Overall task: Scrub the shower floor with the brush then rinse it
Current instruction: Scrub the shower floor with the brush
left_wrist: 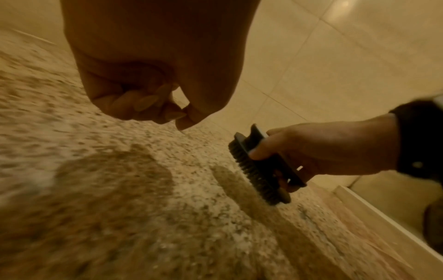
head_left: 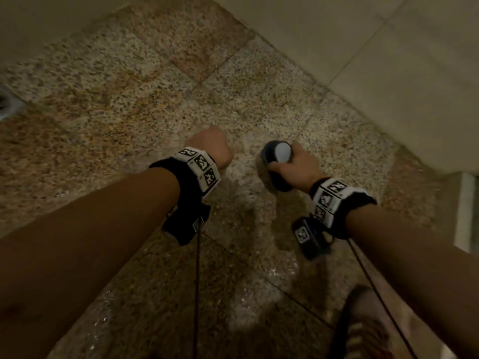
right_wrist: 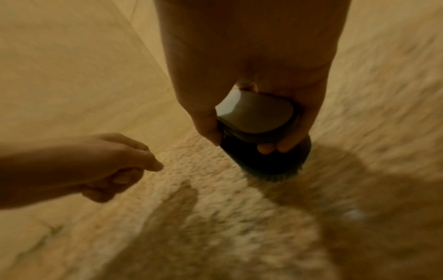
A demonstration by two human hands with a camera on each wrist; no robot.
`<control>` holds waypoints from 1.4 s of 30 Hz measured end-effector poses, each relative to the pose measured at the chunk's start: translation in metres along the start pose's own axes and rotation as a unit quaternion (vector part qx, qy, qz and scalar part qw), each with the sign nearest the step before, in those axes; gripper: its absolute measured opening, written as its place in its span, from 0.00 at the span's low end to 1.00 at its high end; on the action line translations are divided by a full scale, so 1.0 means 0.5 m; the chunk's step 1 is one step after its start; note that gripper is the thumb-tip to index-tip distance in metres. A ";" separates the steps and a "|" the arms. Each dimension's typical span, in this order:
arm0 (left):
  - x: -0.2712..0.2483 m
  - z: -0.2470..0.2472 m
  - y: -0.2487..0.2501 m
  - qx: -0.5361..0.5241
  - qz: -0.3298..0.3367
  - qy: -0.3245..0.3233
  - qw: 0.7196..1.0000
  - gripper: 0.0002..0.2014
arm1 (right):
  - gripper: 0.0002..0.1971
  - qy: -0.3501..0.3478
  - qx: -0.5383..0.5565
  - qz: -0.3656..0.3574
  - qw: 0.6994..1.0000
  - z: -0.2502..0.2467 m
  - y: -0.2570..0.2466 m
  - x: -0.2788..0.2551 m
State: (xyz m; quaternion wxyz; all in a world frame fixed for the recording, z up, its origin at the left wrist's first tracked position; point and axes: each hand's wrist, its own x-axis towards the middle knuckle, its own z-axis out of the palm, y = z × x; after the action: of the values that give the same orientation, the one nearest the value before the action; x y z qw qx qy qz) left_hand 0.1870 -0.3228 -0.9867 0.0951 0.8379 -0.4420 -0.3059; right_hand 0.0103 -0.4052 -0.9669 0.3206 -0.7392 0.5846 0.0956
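My right hand grips a dark scrub brush with a pale top, fingers and thumb curled round its body. In the left wrist view the brush sits tilted with its black bristles down on the speckled shower floor. The floor around it looks wet and foamy. My left hand hovers a little left of the brush, curled into a loose fist and holding nothing; it also shows in the right wrist view.
Beige tiled walls close in on the right and far side, meeting the floor near the brush. A drain shows at the left edge. My sandalled foot stands at the lower right, beside a pale threshold.
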 end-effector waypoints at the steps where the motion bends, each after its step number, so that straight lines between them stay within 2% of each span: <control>1: -0.001 0.007 0.024 -0.006 0.012 -0.009 1.000 0.16 | 0.32 -0.003 -0.021 0.011 1.000 -0.023 0.021 -0.015; 3: -0.004 0.026 0.077 -0.021 0.042 -0.025 0.999 0.17 | 0.31 -0.002 -0.046 0.034 0.998 -0.051 0.047 -0.039; 5: -0.018 0.042 0.132 -0.021 0.069 -0.040 0.997 0.16 | 0.34 -0.002 -0.062 0.044 0.997 -0.061 0.055 -0.062; 7: -0.023 0.052 0.168 -0.012 0.080 -0.040 0.996 0.16 | 0.32 -0.005 -0.088 0.024 0.996 -0.060 0.055 -0.070; 9: -0.024 0.050 0.181 -0.004 0.081 -0.044 0.996 0.16 | 0.27 -0.026 -0.111 -0.004 0.993 -0.061 0.051 -0.068; 14: -0.034 0.050 0.191 0.026 0.087 -0.021 0.996 0.18 | 0.27 -0.083 -0.189 -0.054 0.977 -0.075 0.055 -0.068; 17: -0.039 0.056 0.201 0.035 0.074 -0.019 0.996 0.18 | 0.28 -0.107 -0.223 -0.056 0.967 -0.090 0.075 -0.069; 19: -0.043 0.061 0.199 0.041 0.071 -0.021 0.996 0.18 | 0.24 -0.083 -0.194 -0.019 0.977 -0.095 0.101 -0.069; 21: -0.050 0.068 0.203 0.050 0.063 -0.020 0.997 0.20 | 0.20 -0.067 -0.137 0.056 0.987 -0.094 0.147 -0.078; 23: -0.061 0.077 0.209 0.043 0.049 -0.034 0.997 0.19 | 0.20 -0.117 -0.092 0.141 0.979 -0.073 0.204 -0.093; 26: -0.078 0.100 0.209 0.034 0.021 -0.073 0.997 0.18 | 0.24 -0.204 -0.081 0.165 0.962 0.004 0.239 -0.112; 28: -0.086 0.117 0.195 0.038 0.005 -0.088 0.995 0.16 | 0.31 -0.189 -0.039 0.138 0.971 0.072 0.199 -0.102; 29: -0.089 0.121 0.186 0.042 -0.004 -0.089 0.995 0.16 | 0.31 -0.179 -0.034 0.101 0.978 0.101 0.166 -0.095; 31: -0.093 0.121 0.153 0.055 -0.028 -0.085 0.994 0.19 | 0.24 -0.182 -0.043 -0.004 0.982 0.145 0.085 -0.088; 33: -0.093 0.105 0.116 0.057 -0.051 -0.064 0.995 0.20 | 0.14 -0.206 -0.061 -0.088 0.973 0.161 0.016 -0.082; 35: -0.094 0.083 0.076 0.045 -0.066 -0.033 0.996 0.19 | 0.15 -0.202 -0.042 -0.141 0.968 0.169 -0.025 -0.073; 37: -0.093 0.062 0.038 0.045 -0.078 0.001 0.996 0.19 | 0.12 -0.208 0.026 -0.150 0.966 0.172 -0.033 -0.060; 38: -0.093 0.052 0.021 0.053 -0.085 0.012 0.995 0.20 | 0.15 -0.211 0.038 -0.134 0.968 0.165 -0.027 -0.059; 40: -0.095 0.031 -0.004 0.063 -0.094 0.027 0.993 0.22 | 0.33 -0.220 -0.020 -0.107 0.969 0.132 0.003 -0.059; 42: -0.104 0.017 -0.019 0.065 -0.095 0.044 0.992 0.21 | 0.39 -0.229 -0.112 -0.155 0.954 0.091 0.037 -0.060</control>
State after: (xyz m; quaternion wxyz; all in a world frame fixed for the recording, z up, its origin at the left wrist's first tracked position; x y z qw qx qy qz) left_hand 0.1665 -0.2747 -0.9753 0.0308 0.8930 -0.3748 -0.2471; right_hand -0.0053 -0.3565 -0.9933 0.3721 -0.8102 0.3588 0.2762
